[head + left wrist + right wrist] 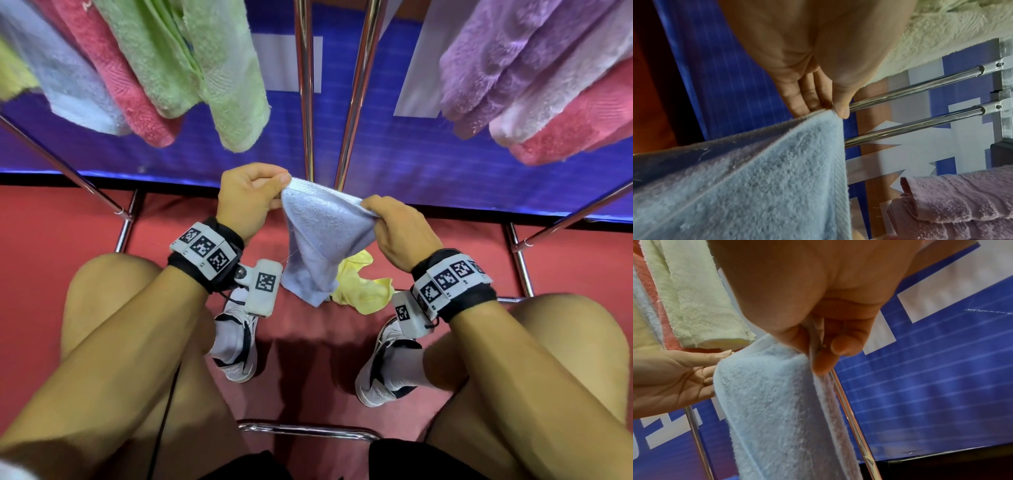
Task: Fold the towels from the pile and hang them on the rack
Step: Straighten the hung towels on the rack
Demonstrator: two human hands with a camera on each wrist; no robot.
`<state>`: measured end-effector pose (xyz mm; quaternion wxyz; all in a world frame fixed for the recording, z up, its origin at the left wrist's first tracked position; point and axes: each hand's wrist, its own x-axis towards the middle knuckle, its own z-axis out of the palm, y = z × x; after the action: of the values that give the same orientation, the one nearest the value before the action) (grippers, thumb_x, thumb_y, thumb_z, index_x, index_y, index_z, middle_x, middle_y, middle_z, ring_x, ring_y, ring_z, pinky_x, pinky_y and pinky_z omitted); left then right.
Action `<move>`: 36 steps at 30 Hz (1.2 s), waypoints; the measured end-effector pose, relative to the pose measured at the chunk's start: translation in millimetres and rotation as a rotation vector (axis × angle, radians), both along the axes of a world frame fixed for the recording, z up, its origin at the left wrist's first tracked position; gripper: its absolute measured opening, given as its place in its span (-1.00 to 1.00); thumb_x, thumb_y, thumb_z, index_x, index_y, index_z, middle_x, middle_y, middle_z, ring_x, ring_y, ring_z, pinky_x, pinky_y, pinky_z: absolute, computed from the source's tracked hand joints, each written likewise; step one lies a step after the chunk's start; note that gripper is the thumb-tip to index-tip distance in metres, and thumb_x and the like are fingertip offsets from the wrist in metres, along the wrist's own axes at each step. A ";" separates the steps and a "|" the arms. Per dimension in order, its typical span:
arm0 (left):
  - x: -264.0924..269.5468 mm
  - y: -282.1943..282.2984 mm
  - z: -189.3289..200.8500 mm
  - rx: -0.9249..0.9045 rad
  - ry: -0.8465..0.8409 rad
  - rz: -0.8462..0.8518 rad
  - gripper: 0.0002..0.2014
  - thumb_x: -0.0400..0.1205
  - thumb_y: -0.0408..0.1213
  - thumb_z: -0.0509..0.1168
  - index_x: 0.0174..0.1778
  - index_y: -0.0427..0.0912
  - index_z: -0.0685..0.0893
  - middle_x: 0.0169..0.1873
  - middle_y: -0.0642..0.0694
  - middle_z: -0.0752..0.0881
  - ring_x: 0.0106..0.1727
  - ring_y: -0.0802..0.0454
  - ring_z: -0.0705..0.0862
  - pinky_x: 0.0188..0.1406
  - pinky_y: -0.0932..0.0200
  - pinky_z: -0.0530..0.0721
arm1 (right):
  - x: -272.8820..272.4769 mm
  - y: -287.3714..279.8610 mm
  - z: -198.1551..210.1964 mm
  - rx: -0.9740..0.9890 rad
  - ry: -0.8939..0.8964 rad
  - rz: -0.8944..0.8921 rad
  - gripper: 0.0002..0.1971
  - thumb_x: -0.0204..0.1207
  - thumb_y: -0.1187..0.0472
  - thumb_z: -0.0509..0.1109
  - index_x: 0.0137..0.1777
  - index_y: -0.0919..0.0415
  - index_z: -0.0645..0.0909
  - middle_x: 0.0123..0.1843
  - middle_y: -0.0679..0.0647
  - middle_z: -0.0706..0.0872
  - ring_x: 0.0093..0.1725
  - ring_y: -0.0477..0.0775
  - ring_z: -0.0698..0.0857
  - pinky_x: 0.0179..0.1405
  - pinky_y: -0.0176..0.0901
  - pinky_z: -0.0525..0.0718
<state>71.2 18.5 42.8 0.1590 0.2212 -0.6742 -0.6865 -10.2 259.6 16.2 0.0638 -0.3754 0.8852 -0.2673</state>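
A light blue towel (317, 240) hangs between my hands above the red floor. My left hand (251, 195) pinches one top corner between thumb and fingers; the left wrist view shows that pinch on the towel (764, 170). My right hand (394, 226) grips the other top corner, and in the right wrist view its fingers (838, 344) curl over the towel (777, 402) edge. A yellow towel (363, 287) lies crumpled on the floor under the blue one. The rack's chrome bars (305, 85) rise just beyond my hands.
Folded towels hang on the rack: green (205, 68), pink (116, 78) and pale blue (68, 85) at the left, purple (513, 58) and pink (579, 130) at the right. A blue banner (428, 157) stands behind. My knees and shoes flank the floor space.
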 end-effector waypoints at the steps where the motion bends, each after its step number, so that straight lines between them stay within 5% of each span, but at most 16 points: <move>1: -0.3 1.0 -0.3 -0.007 -0.002 -0.006 -0.93 0.61 -0.45 0.43 -0.16 -0.22 0.77 -0.36 -0.14 0.80 -0.21 -0.06 0.77 -0.03 -0.08 0.81 | -0.1 0.1 0.3 0.046 0.007 -0.001 -0.80 0.41 0.19 0.04 -0.06 0.06 0.47 -0.18 0.03 0.54 -0.12 0.32 0.59 -0.16 0.11 0.58; 4: -1.7 0.4 -0.6 -0.011 0.000 0.006 -0.92 0.61 -0.45 0.42 -0.17 -0.22 0.78 -0.32 -0.21 0.78 -0.18 -0.08 0.77 -0.05 -0.06 0.82 | -3.2 3.9 1.8 0.056 0.033 -0.091 -0.87 0.43 0.10 0.16 -0.24 0.09 0.49 -0.32 -0.03 0.53 -0.25 0.24 0.59 -0.27 0.05 0.58; 9: -4.6 -2.7 0.1 -0.019 0.017 0.019 -0.94 0.61 -0.42 0.43 -0.14 -0.22 0.78 -0.26 -0.27 0.78 -0.17 -0.06 0.78 -0.06 -0.03 0.81 | -9.5 11.6 6.2 -0.285 0.075 -0.271 -0.84 0.47 0.13 0.53 -0.25 0.19 0.72 -0.38 -0.05 0.70 -0.38 -0.07 0.63 -0.26 -0.23 0.61; 13: -6.3 0.4 -1.8 -0.024 0.035 -0.029 -0.91 0.60 -0.43 0.40 -0.07 -0.16 0.73 -0.34 -0.09 0.78 -0.23 0.02 0.75 -0.11 0.01 0.81 | -8.8 7.8 11.3 -0.529 -0.048 -0.392 -0.88 0.42 0.24 0.59 -0.22 0.12 0.68 -0.37 -0.17 0.66 -0.38 -0.19 0.61 -0.28 -0.41 0.53; 17: -6.1 0.9 -4.3 -0.229 0.046 -0.163 -0.84 0.67 -0.50 0.28 0.03 -0.16 0.65 -0.29 -0.01 0.73 -0.24 0.11 0.68 -0.20 0.14 0.72 | -14.0 7.9 15.2 -0.691 -0.259 -0.448 -0.66 0.38 0.35 0.61 -0.03 -0.04 0.58 -0.35 0.01 0.70 -0.39 -0.12 0.60 -0.26 -0.36 0.62; 21: -4.2 2.3 -7.0 -0.493 0.041 -0.237 -0.83 0.68 -0.45 0.25 -0.02 -0.11 0.69 -0.20 0.17 0.69 -0.25 0.32 0.61 -0.19 0.32 0.60 | -15.0 8.1 17.3 -0.647 -0.244 -0.450 -0.84 0.42 0.37 0.57 -0.09 0.12 0.72 -0.28 -0.11 0.73 -0.31 -0.20 0.65 -0.21 -0.33 0.61; 26: -3.8 2.4 -2.1 -0.474 0.044 -0.201 -0.86 0.67 -0.47 0.29 -0.02 -0.18 0.72 -0.25 0.17 0.70 -0.32 0.37 0.61 -0.23 0.41 0.56 | -15.6 7.6 18.7 -0.648 -0.306 -0.412 -0.77 0.50 0.37 0.48 -0.22 0.02 0.61 -0.32 -0.04 0.69 -0.35 -0.07 0.64 -0.29 -0.21 0.64; 29: -1.5 6.5 3.4 -0.394 0.019 -0.222 -0.92 0.66 -0.49 0.33 -0.02 -0.34 0.73 -0.37 0.08 0.67 -0.48 0.34 0.57 -0.39 0.48 0.49 | -15.5 6.7 21.9 -0.677 -0.348 -0.422 -0.78 0.56 0.39 0.44 -0.21 0.07 0.57 -0.35 0.02 0.66 -0.48 -0.19 0.58 -0.41 -0.32 0.57; 32: -0.3 7.2 7.6 -0.321 -0.032 -0.269 -0.93 0.58 -0.50 0.43 -0.14 -0.26 0.73 -0.46 -0.09 0.69 -0.53 0.25 0.59 -0.49 0.37 0.56 | -18.4 8.1 22.7 -0.702 -0.351 -0.455 -0.79 0.56 0.38 0.42 -0.21 0.07 0.57 -0.39 -0.05 0.66 -0.49 -0.25 0.56 -0.40 -0.34 0.55; 36: 2.1 6.9 5.3 -0.293 -0.114 -0.357 -0.84 0.45 -0.54 0.54 -0.20 -0.22 0.76 -0.41 -0.19 0.78 -0.43 0.05 0.74 -0.31 0.21 0.76 | -21.3 10.2 19.3 -0.689 -0.346 -0.479 -0.82 0.55 0.30 0.42 -0.21 0.02 0.57 -0.35 -0.02 0.67 -0.37 -0.12 0.60 -0.28 -0.10 0.60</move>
<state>73.2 25.3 48.0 0.0270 0.1115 -0.8030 -0.5848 -31.5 269.8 35.5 0.0183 -0.1090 0.7829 -0.6123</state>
